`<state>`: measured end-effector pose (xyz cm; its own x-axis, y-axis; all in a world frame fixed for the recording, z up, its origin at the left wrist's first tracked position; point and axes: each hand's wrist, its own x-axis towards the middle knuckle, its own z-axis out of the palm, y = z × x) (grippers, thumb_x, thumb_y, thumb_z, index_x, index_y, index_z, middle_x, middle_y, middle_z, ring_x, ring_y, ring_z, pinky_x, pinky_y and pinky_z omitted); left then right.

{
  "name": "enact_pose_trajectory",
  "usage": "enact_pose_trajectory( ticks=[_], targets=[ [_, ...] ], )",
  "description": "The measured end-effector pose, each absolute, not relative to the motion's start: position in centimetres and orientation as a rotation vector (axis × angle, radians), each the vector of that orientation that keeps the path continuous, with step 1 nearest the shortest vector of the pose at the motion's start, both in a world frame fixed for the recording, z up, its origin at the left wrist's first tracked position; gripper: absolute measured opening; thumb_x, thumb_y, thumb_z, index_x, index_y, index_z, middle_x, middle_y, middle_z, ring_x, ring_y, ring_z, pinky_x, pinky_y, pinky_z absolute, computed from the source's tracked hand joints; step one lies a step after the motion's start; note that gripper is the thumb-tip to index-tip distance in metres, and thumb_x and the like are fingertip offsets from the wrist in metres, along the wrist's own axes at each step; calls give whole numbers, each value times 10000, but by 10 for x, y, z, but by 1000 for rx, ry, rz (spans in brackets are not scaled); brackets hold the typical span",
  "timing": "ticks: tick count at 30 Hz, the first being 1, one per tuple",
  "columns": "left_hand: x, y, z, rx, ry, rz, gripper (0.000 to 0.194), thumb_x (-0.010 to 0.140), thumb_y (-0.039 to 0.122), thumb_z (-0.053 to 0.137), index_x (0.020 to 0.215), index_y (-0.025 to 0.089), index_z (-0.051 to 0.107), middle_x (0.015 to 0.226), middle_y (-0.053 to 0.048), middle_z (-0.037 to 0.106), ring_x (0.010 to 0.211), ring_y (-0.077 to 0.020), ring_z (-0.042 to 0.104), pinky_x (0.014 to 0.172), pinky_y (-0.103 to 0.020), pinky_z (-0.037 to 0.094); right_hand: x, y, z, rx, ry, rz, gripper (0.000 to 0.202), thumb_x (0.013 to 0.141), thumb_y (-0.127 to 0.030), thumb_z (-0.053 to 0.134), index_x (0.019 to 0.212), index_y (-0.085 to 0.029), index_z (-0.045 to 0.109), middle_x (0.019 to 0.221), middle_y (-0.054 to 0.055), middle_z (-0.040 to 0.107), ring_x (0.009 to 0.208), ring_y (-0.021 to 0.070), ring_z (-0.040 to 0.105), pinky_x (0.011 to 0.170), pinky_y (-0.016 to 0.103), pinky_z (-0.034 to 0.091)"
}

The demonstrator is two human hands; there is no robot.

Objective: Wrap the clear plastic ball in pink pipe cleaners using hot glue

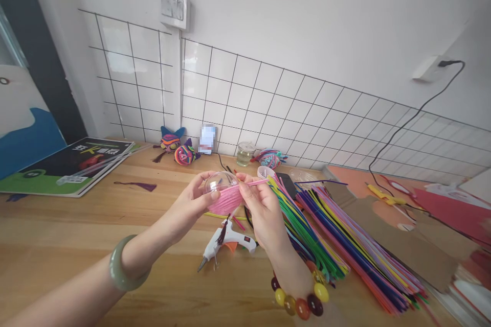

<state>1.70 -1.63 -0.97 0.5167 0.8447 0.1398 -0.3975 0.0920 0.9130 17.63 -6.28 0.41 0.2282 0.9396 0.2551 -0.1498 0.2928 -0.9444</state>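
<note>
A clear plastic ball (pixel 221 182) is held up over the table, its lower half wound with rows of pink pipe cleaner (pixel 227 202). My left hand (pixel 196 197) is closed around the ball's left side, the thumb pressed at the edge of the wound part. Thumb and fingers of my right hand (pixel 265 210) pinch a pink pipe cleaner strand (pixel 259 182) at the ball's right side; its tip sticks out past the fingers. Below the ball hangs a dark tassel (pixel 221 235). Under it, a white hot glue gun (pixel 230 239) lies on the table.
Bundles of coloured pipe cleaners (pixel 356 250) lie at the right, beside cardboard (pixel 399 235) and a yellow glue gun (pixel 383 194). At the back stand yarn-like striped figures (pixel 186 153), a phone (pixel 207 139) and a glass jar (pixel 245 154). A purple tassel (pixel 143 186) lies left.
</note>
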Motion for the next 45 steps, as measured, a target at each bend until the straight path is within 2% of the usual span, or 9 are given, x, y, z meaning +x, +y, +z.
enact_pose_trajectory(
  ticks=[6, 13, 19, 24, 30, 34, 40, 45],
  targets=[
    [18, -17, -9, 1087, 462, 989, 476, 790, 323, 752, 1198, 240, 521, 1215, -107, 661, 1061, -268, 642, 883, -393, 492, 174, -62, 2, -1007, -1087, 854, 309, 851, -441, 678, 1039, -198, 636, 1216, 102, 666, 1149, 253, 627, 1005, 434, 488],
    [19, -23, -2, 1037, 502, 1025, 513, 758, 337, 784, 1184, 227, 521, 1292, -125, 607, 1127, -283, 608, 896, -397, 486, 165, -66, 1, -1006, -1218, 621, 172, 870, -364, 652, 859, -203, 594, 1203, 120, 615, 1137, 246, 611, 933, 408, 534],
    [20, -23, 0, 1056, 526, 1062, 556, 720, 319, 815, 1172, 220, 507, 1250, -115, 612, 1168, -280, 576, 965, -406, 449, 160, -68, -8, -983, -1315, 502, 100, 911, -303, 607, 876, -212, 585, 1216, 122, 584, 1196, 240, 573, 954, 424, 523],
    [18, -20, -3, 1064, 555, 1042, 640, 696, 338, 822, 1220, 213, 475, 1267, -142, 586, 1139, -295, 583, 930, -410, 458, 160, -68, -7, -973, -1295, 548, 115, 889, -318, 638, 861, -213, 603, 1201, 114, 599, 1198, 244, 571, 947, 410, 524],
    [15, -16, -2, 1010, 525, 1011, 646, 688, 362, 817, 1224, 213, 488, 1215, -142, 630, 1089, -290, 616, 875, -386, 487, 165, -72, 9, -937, -1212, 726, 170, 874, -393, 643, 896, -224, 639, 1197, 87, 635, 1208, 236, 579, 1005, 396, 492],
    [13, -15, 1, 990, 527, 1016, 638, 666, 364, 826, 1201, 204, 518, 1198, -139, 651, 1094, -293, 616, 841, -371, 502, 171, -74, 16, -939, -1218, 711, 197, 866, -426, 646, 917, -237, 667, 1214, 83, 644, 1205, 239, 583, 1018, 391, 476],
    [13, -14, -1, 925, 498, 965, 621, 654, 338, 841, 1189, 222, 548, 1204, -121, 670, 1056, -272, 634, 826, -352, 515, 172, -71, 16, -987, -1289, 607, 159, 893, -377, 631, 905, -239, 707, 1050, 66, 706, 1040, 219, 641, 945, 381, 502],
    [13, -13, -6, 934, 452, 929, 476, 694, 334, 817, 1123, 247, 633, 1232, -89, 668, 1093, -266, 615, 839, -345, 520, 172, -74, 19, -932, -1299, 595, 135, 885, -347, 654, 808, -247, 701, 955, 43, 727, 985, 217, 657, 941, 388, 503]
  ],
)
